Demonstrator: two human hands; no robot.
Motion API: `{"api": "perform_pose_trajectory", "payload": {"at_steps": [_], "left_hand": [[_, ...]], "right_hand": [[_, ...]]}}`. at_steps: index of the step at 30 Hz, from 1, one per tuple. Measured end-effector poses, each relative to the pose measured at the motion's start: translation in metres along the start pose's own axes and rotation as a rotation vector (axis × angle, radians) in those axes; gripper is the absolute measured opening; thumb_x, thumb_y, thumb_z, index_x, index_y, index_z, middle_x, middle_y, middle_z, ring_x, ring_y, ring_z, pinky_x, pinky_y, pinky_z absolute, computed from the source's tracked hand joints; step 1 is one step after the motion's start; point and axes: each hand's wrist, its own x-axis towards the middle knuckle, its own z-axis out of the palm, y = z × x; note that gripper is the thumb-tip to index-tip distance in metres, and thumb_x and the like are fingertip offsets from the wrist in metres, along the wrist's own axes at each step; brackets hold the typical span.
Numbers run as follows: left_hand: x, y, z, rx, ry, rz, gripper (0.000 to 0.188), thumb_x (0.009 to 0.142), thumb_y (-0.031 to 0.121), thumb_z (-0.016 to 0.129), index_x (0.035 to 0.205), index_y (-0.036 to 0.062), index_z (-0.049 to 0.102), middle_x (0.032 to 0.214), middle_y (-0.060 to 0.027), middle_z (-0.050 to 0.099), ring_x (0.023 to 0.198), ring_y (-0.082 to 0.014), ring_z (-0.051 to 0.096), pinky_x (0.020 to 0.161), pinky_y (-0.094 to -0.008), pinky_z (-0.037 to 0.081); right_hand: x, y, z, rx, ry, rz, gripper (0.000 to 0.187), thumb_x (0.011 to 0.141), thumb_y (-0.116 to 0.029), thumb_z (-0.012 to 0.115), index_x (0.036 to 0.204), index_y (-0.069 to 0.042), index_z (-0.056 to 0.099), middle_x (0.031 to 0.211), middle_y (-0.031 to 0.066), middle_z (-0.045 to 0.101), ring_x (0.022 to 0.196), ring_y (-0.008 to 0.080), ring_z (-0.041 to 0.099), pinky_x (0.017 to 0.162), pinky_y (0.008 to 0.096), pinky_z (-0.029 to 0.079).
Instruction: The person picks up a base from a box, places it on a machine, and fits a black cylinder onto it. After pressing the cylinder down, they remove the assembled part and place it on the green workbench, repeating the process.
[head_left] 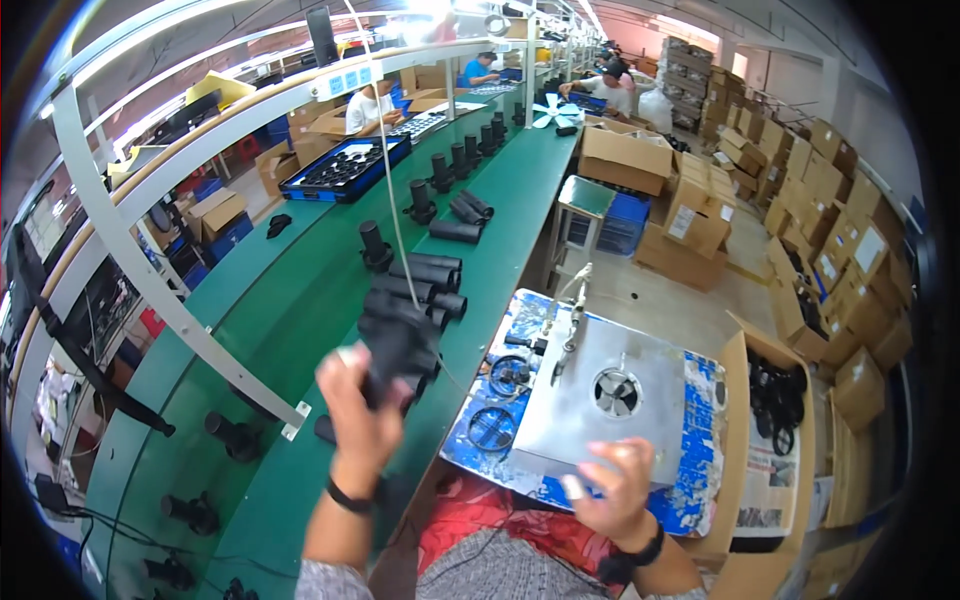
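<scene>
A dark, blurred black plastic part [392, 345] is raised over the green bench by my left hand [362, 405], whose fingers wrap round its lower end. Behind it, several black plastic tubes [430, 270] lie in a group on the bench. My right hand [615, 492] hovers by the near edge of a silvery metal box [560, 420], fingers apart and holding nothing. Set into the box top is a round opening with a four-bladed fan [616, 392]. Two round black grilles [492, 428] [510, 375] rest on the worn blue board left of the box.
More black tubular parts [232, 436] stand along the green bench [300, 400]. A metal tool [575, 315] is at the box's far left corner. An open carton [735, 440] with black parts is on the right. Stacked cartons [850, 250] and several people are farther back.
</scene>
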Motion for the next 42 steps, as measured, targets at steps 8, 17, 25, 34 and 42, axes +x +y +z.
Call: {"api": "perform_pose_trajectory", "payload": {"at_steps": [8, 17, 25, 34, 42], "left_hand": [[0.016, -0.301, 0.072, 0.323, -0.213, -0.3, 0.061, 0.078, 0.009, 0.088, 0.13, -0.0015, 0.058, 0.127, -0.0253, 0.062, 0.121, -0.0444, 0.058, 0.105, -0.0516, 0.047], [-0.024, -0.397, 0.112, 0.425, -0.344, -0.249, 0.063, 0.093, 0.006, 0.078, 0.147, -0.0056, 0.048, 0.143, -0.0286, 0.056, 0.132, -0.0458, 0.054, 0.113, -0.0486, 0.045], [0.02, -0.261, 0.102, 0.799, -0.633, -0.32, 0.074, 0.092, 0.052, 0.08, 0.14, 0.0003, 0.058, 0.131, -0.025, 0.061, 0.117, -0.0439, 0.058, 0.101, -0.0567, 0.05], [-0.028, -0.074, 0.022, 0.25, -0.164, 0.011, 0.059, 0.094, 0.041, 0.082, 0.136, 0.0034, 0.065, 0.133, -0.0236, 0.057, 0.118, -0.041, 0.057, 0.106, -0.0554, 0.046], [-0.075, 0.061, -0.02, 0.09, -0.427, -0.115, 0.047, 0.09, 0.022, 0.084, 0.132, 0.0057, 0.069, 0.139, -0.018, 0.053, 0.109, -0.0334, 0.064, 0.091, -0.0418, 0.056]], "right_hand": [[-0.107, 0.026, -0.076, -0.23, 0.016, 0.489, 0.022, 0.081, -0.005, 0.08, 0.098, -0.007, 0.067, 0.106, 0.0141, 0.071, 0.102, 0.0369, 0.067, 0.091, 0.0455, 0.052], [-0.223, 0.057, -0.2, -0.642, 0.032, 0.872, 0.015, 0.085, -0.005, 0.073, 0.1, -0.006, 0.069, 0.104, 0.0136, 0.069, 0.099, 0.0362, 0.071, 0.086, 0.045, 0.056], [-0.311, 0.177, -0.264, -0.548, 0.137, 1.247, 0.028, 0.089, -0.008, 0.068, 0.116, -0.002, 0.065, 0.113, 0.0157, 0.068, 0.1, 0.0389, 0.072, 0.089, 0.0482, 0.058], [-0.359, 0.388, -0.266, -0.734, -0.089, 1.414, 0.045, 0.09, -0.006, 0.064, 0.134, -0.001, 0.057, 0.143, 0.0178, 0.055, 0.131, 0.044, 0.057, 0.106, 0.0525, 0.052], [-0.371, 0.435, -0.28, -0.679, -0.206, 1.634, 0.039, 0.09, -0.008, 0.064, 0.127, -0.001, 0.071, 0.157, 0.0154, 0.047, 0.139, 0.0426, 0.052, 0.114, 0.0517, 0.048]]}}
